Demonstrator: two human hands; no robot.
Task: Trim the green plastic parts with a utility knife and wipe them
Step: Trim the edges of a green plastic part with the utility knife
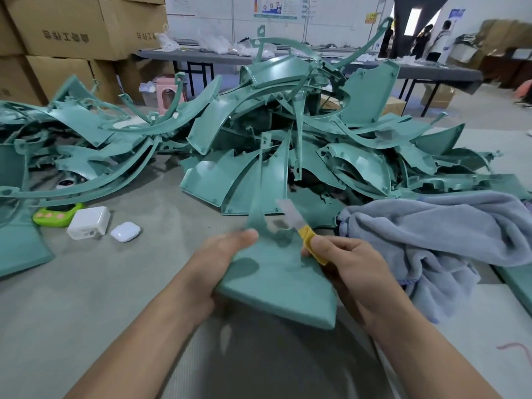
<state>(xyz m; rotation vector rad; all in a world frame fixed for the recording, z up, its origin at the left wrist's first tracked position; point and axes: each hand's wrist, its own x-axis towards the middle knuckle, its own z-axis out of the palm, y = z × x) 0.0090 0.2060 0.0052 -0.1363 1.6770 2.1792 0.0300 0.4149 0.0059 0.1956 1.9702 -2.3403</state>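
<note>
My left hand (218, 260) grips the left edge of a green plastic part (282, 286), thumb on top; the part's narrow arm rises toward the pile. My right hand (348, 263) holds a yellow utility knife (309, 240), its blurred blade lying against the part's inner notch. Behind them, a big pile of green plastic parts (288, 133) covers the floor. A grey-blue towel (437, 234) lies crumpled just right of my right hand.
A white charger block (89, 223), a white earbud case (125, 231) and a lime-green gadget (57, 215) lie at the left. Cardboard boxes (66, 27) stack at back left, grey tables (403, 70) behind, people standing at far right.
</note>
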